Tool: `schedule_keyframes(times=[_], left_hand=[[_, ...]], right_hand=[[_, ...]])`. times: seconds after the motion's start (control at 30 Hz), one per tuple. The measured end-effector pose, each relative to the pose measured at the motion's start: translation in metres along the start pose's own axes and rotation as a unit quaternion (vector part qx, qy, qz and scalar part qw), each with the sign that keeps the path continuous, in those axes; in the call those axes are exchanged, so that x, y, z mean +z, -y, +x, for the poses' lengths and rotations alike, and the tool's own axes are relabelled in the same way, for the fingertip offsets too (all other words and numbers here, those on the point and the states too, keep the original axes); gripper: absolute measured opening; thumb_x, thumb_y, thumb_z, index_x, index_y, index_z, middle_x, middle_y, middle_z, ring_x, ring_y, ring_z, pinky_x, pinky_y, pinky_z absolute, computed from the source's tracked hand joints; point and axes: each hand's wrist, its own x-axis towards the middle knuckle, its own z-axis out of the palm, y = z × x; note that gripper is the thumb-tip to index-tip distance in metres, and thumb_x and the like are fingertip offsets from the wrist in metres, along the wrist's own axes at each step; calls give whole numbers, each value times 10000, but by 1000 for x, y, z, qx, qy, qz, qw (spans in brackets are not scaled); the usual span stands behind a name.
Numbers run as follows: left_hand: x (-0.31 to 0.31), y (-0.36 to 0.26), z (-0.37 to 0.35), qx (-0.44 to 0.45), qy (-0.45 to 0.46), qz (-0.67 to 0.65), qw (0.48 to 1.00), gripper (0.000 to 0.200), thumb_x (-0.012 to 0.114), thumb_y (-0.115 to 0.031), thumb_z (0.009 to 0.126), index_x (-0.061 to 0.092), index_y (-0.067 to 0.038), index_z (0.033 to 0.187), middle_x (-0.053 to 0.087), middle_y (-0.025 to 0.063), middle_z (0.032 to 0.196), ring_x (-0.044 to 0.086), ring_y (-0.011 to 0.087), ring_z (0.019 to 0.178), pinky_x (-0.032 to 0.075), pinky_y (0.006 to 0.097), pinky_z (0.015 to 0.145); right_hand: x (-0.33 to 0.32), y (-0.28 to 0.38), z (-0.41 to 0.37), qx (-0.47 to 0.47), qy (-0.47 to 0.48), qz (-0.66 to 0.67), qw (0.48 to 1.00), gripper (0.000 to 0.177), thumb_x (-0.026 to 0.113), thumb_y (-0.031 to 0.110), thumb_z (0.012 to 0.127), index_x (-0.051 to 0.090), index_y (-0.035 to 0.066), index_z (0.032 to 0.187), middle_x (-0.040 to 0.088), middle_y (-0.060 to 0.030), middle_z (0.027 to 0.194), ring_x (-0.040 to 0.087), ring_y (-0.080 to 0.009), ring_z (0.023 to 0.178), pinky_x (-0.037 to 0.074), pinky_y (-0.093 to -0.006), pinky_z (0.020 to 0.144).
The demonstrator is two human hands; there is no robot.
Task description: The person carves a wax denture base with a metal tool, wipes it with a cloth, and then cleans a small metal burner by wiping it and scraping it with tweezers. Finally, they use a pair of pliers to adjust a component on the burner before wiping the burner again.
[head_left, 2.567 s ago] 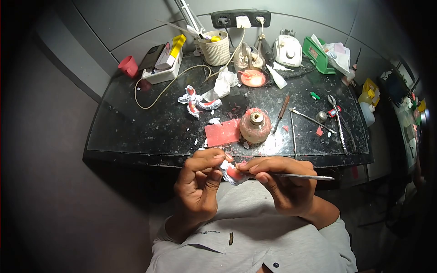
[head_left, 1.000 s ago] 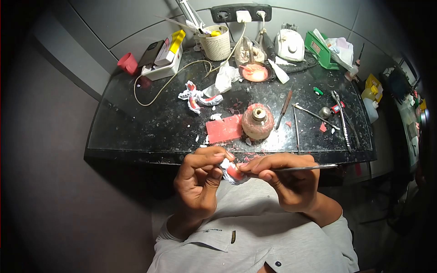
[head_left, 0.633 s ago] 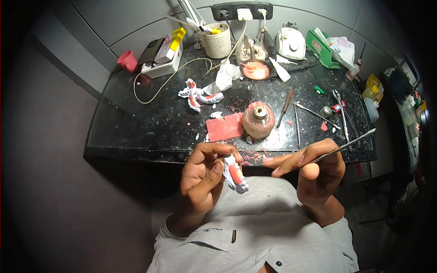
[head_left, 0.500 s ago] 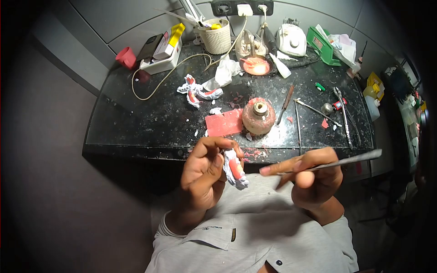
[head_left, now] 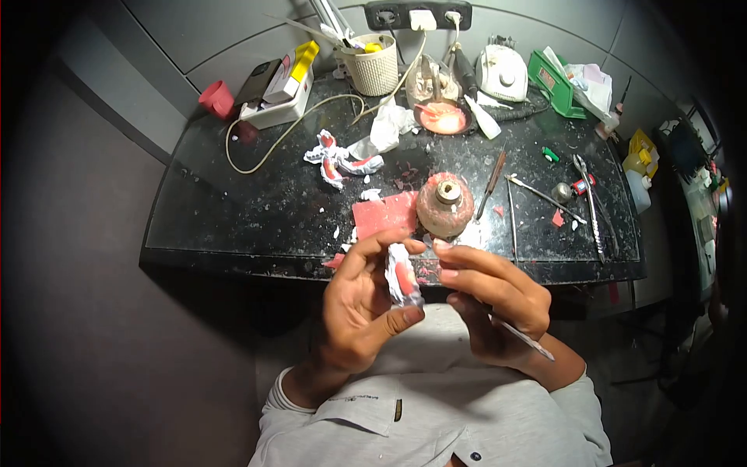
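My left hand [head_left: 362,300] grips a small white dental mold piece [head_left: 395,268] between thumb and fingers, its inner side lined with pink wax. Close to its right, my right hand [head_left: 498,300] is closed around a thin metal spatula [head_left: 529,342], whose flat end points down toward my shirt. The right fingertips come up near the mold's upper edge. Just beyond the hands stands a round glass spirit burner [head_left: 445,206] with pink wax on it. A pink wax sheet [head_left: 385,214] lies beside the burner, partly behind my left fingers.
More white mold pieces with pink wax [head_left: 331,159] lie left of centre. A wax knife [head_left: 492,183], a thin metal rod [head_left: 513,226] and long metal tweezers [head_left: 591,206] rest on the right. Behind are a dish of pink wax [head_left: 442,118], a woven basket [head_left: 373,74] and a green tray [head_left: 556,86].
My right hand has moved left, closer to the mold piece, and the spatula has swung to point downward. My left thumb has shifted to the mold's lower end.
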Motion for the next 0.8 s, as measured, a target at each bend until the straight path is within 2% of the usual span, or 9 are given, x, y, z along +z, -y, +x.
schedule_keyframes(times=[0.03, 0.07, 0.13, 0.17, 0.27, 0.5, 0.8], left_hand=[[-2, 1, -1, 6, 19, 19, 1000, 789, 769, 71, 911, 337, 20, 1568, 484, 184, 1520, 484, 231, 1425, 416, 366, 1183], [-3, 2, -1, 5, 17, 21, 1000, 789, 769, 71, 911, 337, 20, 1568, 484, 184, 1520, 484, 231, 1425, 416, 366, 1183], [-3, 5, 1, 59, 53, 73, 994, 801, 767, 66, 913, 323, 16, 1578, 454, 205, 1570, 490, 238, 1421, 462, 364, 1148], [-1, 3, 0, 52, 58, 76, 994, 798, 756, 76, 916, 316, 20, 1579, 447, 214, 1582, 512, 242, 1404, 506, 356, 1107], [-1, 8, 0, 69, 65, 103, 990, 789, 740, 103, 915, 316, 25, 1576, 456, 209, 1574, 534, 243, 1384, 526, 349, 1086], [-1, 14, 0, 95, 65, 130, 985, 783, 731, 139, 902, 324, 26, 1562, 461, 225, 1556, 530, 255, 1390, 492, 374, 1134], [-2, 16, 0, 116, 64, 141, 981, 800, 715, 218, 855, 335, -7, 1522, 470, 237, 1522, 508, 269, 1413, 470, 399, 1164]], right_hand=[[3, 2, -1, 17, -9, 19, 1000, 190, 696, -73, 931, 713, -55, 1120, 753, -275, 1163, 779, -336, 1055, 633, -367, 879], [5, 3, -2, 18, -9, 22, 1000, 190, 696, -73, 931, 713, -55, 1120, 753, -275, 1163, 779, -336, 1055, 633, -367, 879], [5, 6, -2, 16, -1, 43, 999, 196, 682, -82, 932, 704, -68, 1126, 757, -268, 1150, 778, -339, 1058, 640, -378, 876], [3, 10, -1, 17, 15, 29, 999, 184, 657, -84, 949, 697, -76, 1128, 757, -267, 1143, 779, -349, 1056, 645, -391, 882], [4, 8, -2, -6, 12, 39, 999, 168, 640, -75, 970, 692, -79, 1130, 756, -269, 1141, 775, -359, 1070, 647, -387, 888], [-1, 6, -10, -16, 48, -1, 999, 238, 677, -92, 947, 668, -61, 1184, 748, -260, 1171, 768, -360, 1095, 649, -384, 881], [6, 5, -12, -27, 29, -9, 999, 274, 697, -99, 925, 658, -47, 1191, 746, -241, 1172, 773, -340, 1066, 652, -400, 902]])
